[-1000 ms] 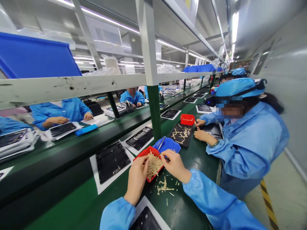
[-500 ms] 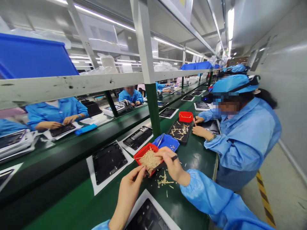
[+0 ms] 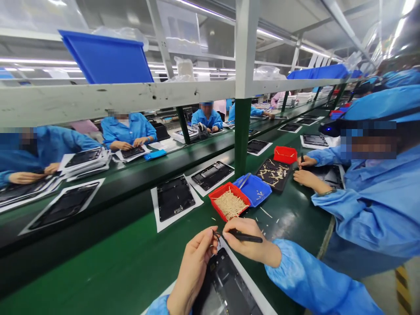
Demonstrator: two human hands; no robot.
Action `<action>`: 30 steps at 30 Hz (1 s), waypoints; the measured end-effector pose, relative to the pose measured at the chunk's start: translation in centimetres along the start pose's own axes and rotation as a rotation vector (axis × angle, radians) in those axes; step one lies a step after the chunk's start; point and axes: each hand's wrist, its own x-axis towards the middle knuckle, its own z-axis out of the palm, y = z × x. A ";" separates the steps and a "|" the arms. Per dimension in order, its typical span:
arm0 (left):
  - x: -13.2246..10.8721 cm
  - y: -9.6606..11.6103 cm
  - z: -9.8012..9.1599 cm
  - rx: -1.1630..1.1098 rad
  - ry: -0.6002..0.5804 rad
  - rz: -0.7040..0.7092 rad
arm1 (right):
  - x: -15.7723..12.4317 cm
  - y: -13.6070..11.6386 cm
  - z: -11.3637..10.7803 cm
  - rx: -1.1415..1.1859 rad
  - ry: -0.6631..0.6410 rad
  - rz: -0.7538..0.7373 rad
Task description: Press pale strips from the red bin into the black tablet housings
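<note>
The right hand's fingers close on a black pen-shaped tool, and the left hand's fingers pinch together near its tip, though whatever they hold is too small to tell. Both hands are just above a black tablet back panel at the near edge of the green workbench. Plenty of work appears left: pale strips fill a red tray beside the panel, touching a blue tray.

Free passage over the green workbench at near left; red tray and blue tray obstructing the far right.
</note>
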 end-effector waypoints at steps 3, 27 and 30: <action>0.0 -0.2 0.0 0.002 -0.012 -0.007 | -0.1 0.3 0.1 -0.019 -0.018 0.007; -0.2 -0.3 0.4 0.012 -0.021 -0.034 | -0.4 1.2 1.1 0.527 0.003 0.391; 0.8 0.3 -0.1 0.221 -0.082 -0.037 | -0.5 1.6 0.6 0.470 0.073 0.379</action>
